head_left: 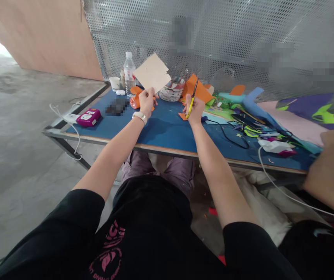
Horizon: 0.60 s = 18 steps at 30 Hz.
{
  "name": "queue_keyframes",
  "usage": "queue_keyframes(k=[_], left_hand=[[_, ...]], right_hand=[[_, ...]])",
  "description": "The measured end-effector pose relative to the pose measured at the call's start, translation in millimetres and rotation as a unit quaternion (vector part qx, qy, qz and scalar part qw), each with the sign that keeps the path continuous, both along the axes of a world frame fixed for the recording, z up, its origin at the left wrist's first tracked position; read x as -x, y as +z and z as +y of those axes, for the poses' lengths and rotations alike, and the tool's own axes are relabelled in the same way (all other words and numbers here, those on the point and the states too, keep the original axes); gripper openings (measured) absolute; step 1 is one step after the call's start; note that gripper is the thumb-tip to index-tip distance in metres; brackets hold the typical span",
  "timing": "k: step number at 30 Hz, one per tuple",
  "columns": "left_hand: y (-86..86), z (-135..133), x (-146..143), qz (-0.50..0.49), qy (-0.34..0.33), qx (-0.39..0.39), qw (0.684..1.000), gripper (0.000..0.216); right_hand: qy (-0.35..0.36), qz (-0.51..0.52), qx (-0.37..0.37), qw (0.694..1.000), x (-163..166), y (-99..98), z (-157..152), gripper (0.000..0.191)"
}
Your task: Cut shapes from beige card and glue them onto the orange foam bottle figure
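Note:
My left hand (147,103) pinches the lower corner of a cream sheet of paper (152,73), held up above the table. Small notches show along the sheet's right edge. Scissors (191,104) with yellow handles are gripped in my right hand (195,108), their dark blades pointing up and away. Behind that hand lies orange paper (194,86), and a small orange scrap (183,116) is beside it. A woven basket (171,90) stands between my hands. Close to my left hand is an orange roll-like object (135,100).
On the blue table (167,130), a water bottle (129,74), paper cup (115,83) and magenta packet (88,117) stand left. Coloured paper, a black cable (228,136) and a white-corded device (275,146) crowd the right, near another person's arm (332,171). Perforated metal backs the table.

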<state>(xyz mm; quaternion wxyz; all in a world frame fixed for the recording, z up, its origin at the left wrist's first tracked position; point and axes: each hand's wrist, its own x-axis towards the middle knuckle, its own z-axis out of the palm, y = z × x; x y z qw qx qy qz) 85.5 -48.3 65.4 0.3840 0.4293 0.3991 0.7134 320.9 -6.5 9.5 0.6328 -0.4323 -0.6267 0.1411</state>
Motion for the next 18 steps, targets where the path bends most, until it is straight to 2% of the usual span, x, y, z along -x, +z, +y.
queue_keyframes(k=[4,8,12,18], left_hand=[[0.6,-4,-3,0.023,-0.019,-0.03,0.999,0.066],[-2.9,2,-6,0.023,-0.044,-0.045,0.998,0.067],[-11.0,13,-11,0.029,-0.057,-0.048,0.997,0.069],[-18.7,11,-22,0.087,-0.07,-0.043,0.993,0.063]], right_hand=[[0.016,-0.022,-0.011,1.0,2,-2.0,1,0.099],[0.057,-0.057,0.076,0.994,11,3.4,-11,0.09],[0.105,-0.084,0.113,0.984,19,7.8,-23,0.088],[0.111,-0.123,0.194,0.967,21,7.0,-27,0.081]])
